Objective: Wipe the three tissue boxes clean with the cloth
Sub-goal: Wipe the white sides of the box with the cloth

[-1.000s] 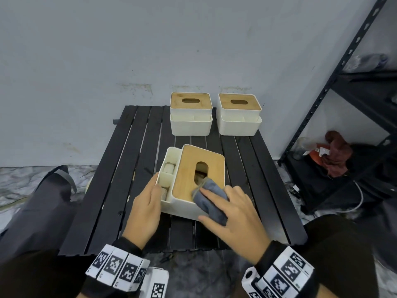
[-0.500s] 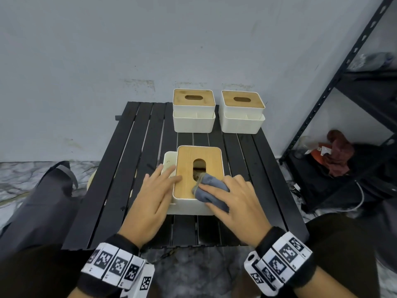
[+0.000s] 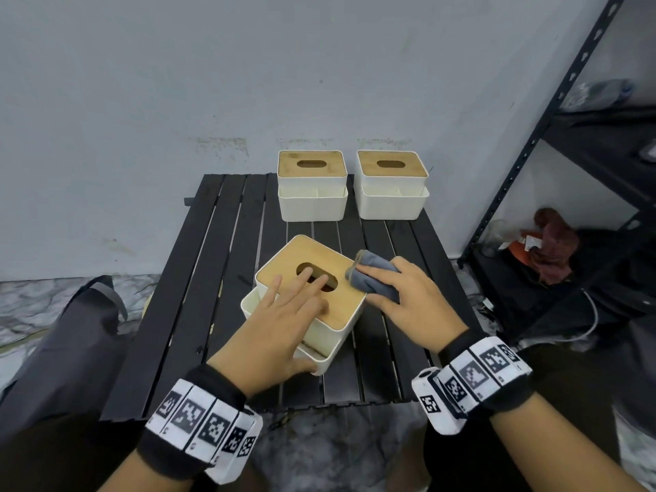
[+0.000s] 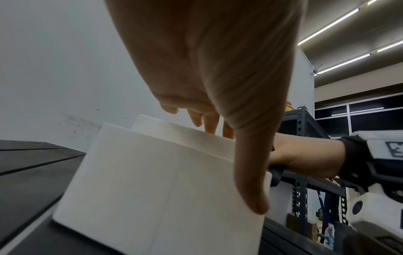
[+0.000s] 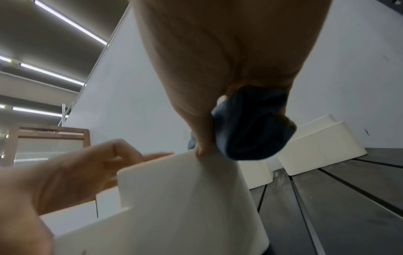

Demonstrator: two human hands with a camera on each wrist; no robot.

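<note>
A white tissue box with a bamboo lid [image 3: 340, 296] sits turned at an angle near the front of the black slatted table [image 3: 198, 278]. My left hand [image 3: 284, 314] lies flat on the lid with straight fingers, two fingertips over the oval slot, thumb [image 4: 250, 181] down the near white side [image 4: 152, 189]. My right hand [image 3: 401, 300] grips a bunched grey-blue cloth [image 3: 372, 275] [image 5: 250, 127] against the box's right edge [image 5: 207, 189]. Two more tissue boxes [image 3: 311, 186] [image 3: 392, 184] stand side by side at the table's far edge.
A pale wall rises right behind the table. A black metal shelf rack [image 3: 553, 111] stands to the right, with red cloth [image 3: 553, 243] on its lowest shelf. A dark bag [image 3: 71, 335] lies on the floor to the left.
The near box has been turned counter-clockwise. My left hand moved from its side onto the lid. My right hand slid the cloth from the lid's near part to its right edge.
</note>
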